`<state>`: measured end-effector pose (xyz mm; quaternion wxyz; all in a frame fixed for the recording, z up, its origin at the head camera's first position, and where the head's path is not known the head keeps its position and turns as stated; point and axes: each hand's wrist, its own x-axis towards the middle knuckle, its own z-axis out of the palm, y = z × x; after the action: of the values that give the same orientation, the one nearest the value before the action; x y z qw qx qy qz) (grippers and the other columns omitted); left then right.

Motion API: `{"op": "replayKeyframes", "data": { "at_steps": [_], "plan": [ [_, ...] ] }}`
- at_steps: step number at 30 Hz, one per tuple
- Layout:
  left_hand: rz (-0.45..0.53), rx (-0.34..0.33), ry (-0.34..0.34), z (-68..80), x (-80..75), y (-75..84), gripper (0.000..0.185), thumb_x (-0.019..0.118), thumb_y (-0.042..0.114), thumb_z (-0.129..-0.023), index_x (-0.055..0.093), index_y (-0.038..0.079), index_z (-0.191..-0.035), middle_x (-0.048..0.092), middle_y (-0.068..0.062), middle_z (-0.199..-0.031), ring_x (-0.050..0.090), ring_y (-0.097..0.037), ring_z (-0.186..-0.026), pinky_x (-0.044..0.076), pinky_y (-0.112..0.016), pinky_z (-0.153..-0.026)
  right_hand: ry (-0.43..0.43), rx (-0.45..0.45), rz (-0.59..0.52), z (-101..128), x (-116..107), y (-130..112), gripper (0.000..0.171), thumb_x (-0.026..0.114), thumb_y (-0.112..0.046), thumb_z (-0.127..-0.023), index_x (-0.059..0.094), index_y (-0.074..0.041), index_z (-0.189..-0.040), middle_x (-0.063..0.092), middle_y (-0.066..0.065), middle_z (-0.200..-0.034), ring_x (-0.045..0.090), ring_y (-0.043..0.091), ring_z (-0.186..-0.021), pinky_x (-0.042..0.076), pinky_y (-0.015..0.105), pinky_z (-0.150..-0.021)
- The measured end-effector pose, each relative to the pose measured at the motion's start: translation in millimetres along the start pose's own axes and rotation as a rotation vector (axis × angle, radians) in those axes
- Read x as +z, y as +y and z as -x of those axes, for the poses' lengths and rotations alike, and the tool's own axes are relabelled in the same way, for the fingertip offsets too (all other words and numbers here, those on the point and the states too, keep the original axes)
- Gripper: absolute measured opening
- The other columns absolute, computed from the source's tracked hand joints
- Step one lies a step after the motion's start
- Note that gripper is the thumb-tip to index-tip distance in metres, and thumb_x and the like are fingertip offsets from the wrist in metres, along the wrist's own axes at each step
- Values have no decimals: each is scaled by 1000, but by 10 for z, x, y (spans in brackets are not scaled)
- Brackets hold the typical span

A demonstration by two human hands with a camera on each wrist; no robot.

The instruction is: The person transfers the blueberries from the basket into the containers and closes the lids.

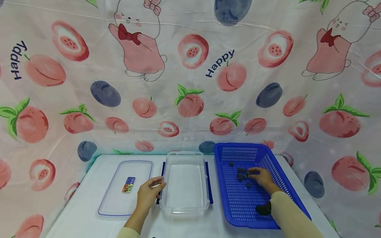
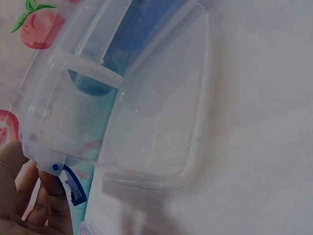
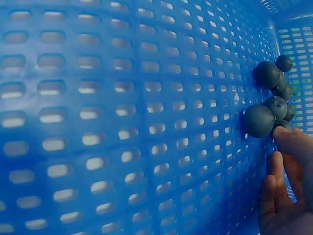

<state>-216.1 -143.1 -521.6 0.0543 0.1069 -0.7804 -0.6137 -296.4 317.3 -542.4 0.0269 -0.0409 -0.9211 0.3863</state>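
Note:
A clear plastic box (image 1: 184, 185), with blue side latches, stands in the middle of the white table. My left hand (image 1: 149, 191) grips its left rim, thumb above and fingers below, close to a blue latch (image 2: 76, 188). To the right is a blue perforated basket (image 1: 238, 211) holding several dark round blueberries (image 3: 259, 121). Reaching into it, my right hand (image 1: 263, 178) pinches one blueberry (image 3: 281, 127) at the edge of the cluster; the fingers partly hide it.
A clear lid (image 1: 110, 205) with a blue seal and a fruit-picture label (image 1: 129, 184) lies left of the box. Near the right sleeve, a dark lumpy thing (image 1: 262, 209) is in the basket, partly covered. A fruit-and-rabbit printed cloth (image 1: 184, 79) hangs behind the table.

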Motion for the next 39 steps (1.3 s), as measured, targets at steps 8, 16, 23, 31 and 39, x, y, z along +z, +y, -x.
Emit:
{"op": "replayKeyframes", "data": {
  "at_steps": [8, 16, 23, 31, 39],
  "plan": [
    [36, -34, -23, 6, -24, 4, 38, 77, 20, -85, 70, 4, -119, 71, -14, -114, 57, -11, -62, 51, -22, -55, -6, 14, -9, 41, 9, 7, 27, 67, -1, -89, 65, 9, -115, 62, 31, -121, 52, 49, -117, 39, 63, -100],
    [65, -83, -46, 24, -60, 48, 39, 76, 19, -87, 68, 2, -121, 71, -12, -111, 61, -11, -73, 53, -22, -58, -3, 16, -6, 71, 19, -11, 28, 67, -3, -89, 66, 9, -114, 63, 30, -119, 53, 48, -115, 39, 62, -99],
    [128, -128, -75, 3, -81, 30, 39, 75, 18, -87, 68, 0, -121, 73, -4, -103, 67, -13, -86, 56, -24, -62, 26, -16, -8, 78, 33, 25, 27, 72, -5, -86, 69, 7, -110, 67, 27, -113, 56, 45, -111, 45, 56, -95],
    [132, -149, -101, 2, -92, 21, 39, 73, 18, -88, 67, 1, -123, 71, -3, -102, 65, -12, -85, 56, -26, -63, 10, 5, 2, 106, 47, 42, 28, 69, -3, -88, 66, 9, -114, 64, 30, -118, 54, 49, -115, 40, 61, -99],
    [140, -148, -105, 2, -105, -9, 40, 74, 15, -87, 66, 0, -123, 70, 1, -95, 64, -11, -81, 56, -24, -61, 15, 4, -16, 124, 71, 75, 28, 68, -3, -89, 65, 10, -113, 65, 29, -114, 55, 48, -113, 42, 60, -97]
  ]
}}
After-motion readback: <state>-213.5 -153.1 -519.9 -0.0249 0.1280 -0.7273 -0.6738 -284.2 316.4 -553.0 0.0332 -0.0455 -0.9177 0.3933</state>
